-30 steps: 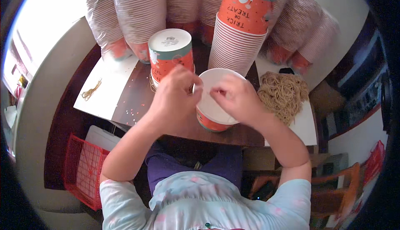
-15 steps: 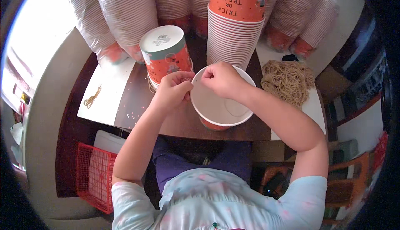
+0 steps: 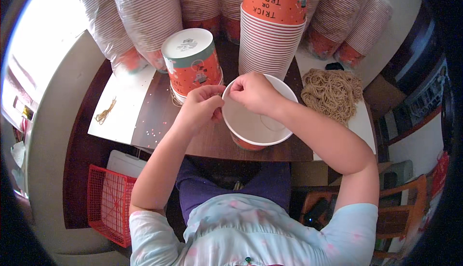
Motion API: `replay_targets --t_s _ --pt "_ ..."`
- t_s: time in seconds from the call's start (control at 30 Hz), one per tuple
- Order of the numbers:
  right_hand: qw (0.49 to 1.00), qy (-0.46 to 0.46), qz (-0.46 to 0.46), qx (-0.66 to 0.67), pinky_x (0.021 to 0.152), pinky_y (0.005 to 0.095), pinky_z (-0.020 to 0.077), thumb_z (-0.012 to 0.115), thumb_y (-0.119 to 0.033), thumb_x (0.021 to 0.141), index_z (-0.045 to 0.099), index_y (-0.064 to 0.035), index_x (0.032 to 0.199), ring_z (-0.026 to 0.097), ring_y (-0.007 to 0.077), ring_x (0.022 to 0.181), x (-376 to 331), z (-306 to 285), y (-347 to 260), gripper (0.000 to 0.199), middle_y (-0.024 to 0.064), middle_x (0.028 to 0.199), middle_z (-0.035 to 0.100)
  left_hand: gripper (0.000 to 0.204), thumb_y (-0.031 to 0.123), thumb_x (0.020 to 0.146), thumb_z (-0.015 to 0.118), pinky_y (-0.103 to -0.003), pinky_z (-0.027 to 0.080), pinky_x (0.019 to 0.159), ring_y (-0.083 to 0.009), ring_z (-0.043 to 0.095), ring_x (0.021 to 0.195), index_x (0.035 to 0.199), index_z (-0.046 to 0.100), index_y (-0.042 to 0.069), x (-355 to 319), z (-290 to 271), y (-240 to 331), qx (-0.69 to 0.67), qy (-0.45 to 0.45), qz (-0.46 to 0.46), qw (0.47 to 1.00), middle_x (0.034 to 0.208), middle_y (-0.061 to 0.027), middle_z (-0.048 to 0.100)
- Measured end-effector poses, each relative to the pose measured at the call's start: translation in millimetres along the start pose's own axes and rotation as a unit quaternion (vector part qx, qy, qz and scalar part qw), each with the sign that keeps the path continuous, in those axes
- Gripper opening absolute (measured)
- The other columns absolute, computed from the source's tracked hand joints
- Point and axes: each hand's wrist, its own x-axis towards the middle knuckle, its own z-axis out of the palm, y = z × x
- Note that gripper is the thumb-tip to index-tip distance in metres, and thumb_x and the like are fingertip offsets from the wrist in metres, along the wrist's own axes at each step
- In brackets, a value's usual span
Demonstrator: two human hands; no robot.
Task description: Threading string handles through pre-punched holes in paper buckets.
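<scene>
Open paper bucket (image 3: 258,123), white inside, orange outside, upright at the near edge of the dark wooden table (image 3: 159,116), right of centre. Left hand (image 3: 200,107) at the bucket's left rim, fingers curled shut, thumb and forefinger pinched at the rim; whatever is pinched too small to tell. Right hand (image 3: 253,92) over the bucket's far rim, fingers bunched closed in a pinch just beside the left fingertips; held item likewise not discernible.

Inverted orange bucket (image 3: 190,63), white base upward, just left of the open one, toward the table's middle. Tall nested stack of orange buckets (image 3: 272,29) at the far edge, behind the right hand. Plastic-wrapped sleeves of buckets (image 3: 144,10) leaning along the far edge, left to right. Heap of tan string loops (image 3: 333,92) on white paper at the right edge. White sheet (image 3: 123,107) at the left edge, bearing a small tan string piece (image 3: 105,111). Red wire basket (image 3: 108,203) on the floor, below the near left corner.
</scene>
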Motion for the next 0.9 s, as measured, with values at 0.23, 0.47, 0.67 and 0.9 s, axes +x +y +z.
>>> replay_targets --t_s 0.23,0.47,0.67,0.9 --pt "0.999 -0.032 -0.001 0.003 0.057 0.0302 0.0471 0.065 -0.013 0.075 0.067 -0.0006 0.075 0.058 0.0109 0.06 -17 -6 -10 0.013 0.0075 0.065 0.064 0.026 0.006 0.085 0.055 -0.023 0.051 0.062 -0.0119 0.062 0.065 0.107 0.061 -0.006 -19 8 -4 0.036 -0.041 0.015 0.998 0.079 -0.0056 0.064" --pt "0.989 -0.139 0.019 0.036 0.063 0.0279 0.0475 0.064 -0.013 0.078 0.07 0.0004 0.082 0.059 0.0099 0.066 -52 -21 -19 0.015 0.0073 0.07 0.066 0.014 0.01 0.076 0.063 -0.034 0.05 0.062 -0.0274 0.067 0.068 0.085 0.067 0.0 -50 30 -3 0.382 0.052 0.197 0.902 0.073 -0.0199 0.064" --pt "0.98 -0.186 0.022 0.066 0.066 0.026 0.047 0.064 -0.016 0.082 0.064 0.0018 0.105 0.058 0.0091 0.071 -75 -26 -23 0.03 0.0064 0.079 0.066 0.014 0.011 0.077 0.062 -0.033 0.049 0.059 -0.0225 0.065 0.064 0.08 0.064 -0.002 -61 37 -14 0.359 0.067 0.203 0.909 0.069 -0.0161 0.064" --pt "0.958 -0.288 -0.001 0.005 0.058 0.0268 0.0443 0.076 -0.024 0.071 0.059 0.0004 0.112 0.055 0.0107 0.064 -101 -64 -44 0.05 0.0028 0.071 0.058 0.006 0.005 0.079 0.059 -0.022 0.041 0.062 -0.0092 0.052 0.07 0.076 0.059 0.0 -88 9 -17 0.011 -0.076 0.074 0.994 0.079 -0.001 0.058"
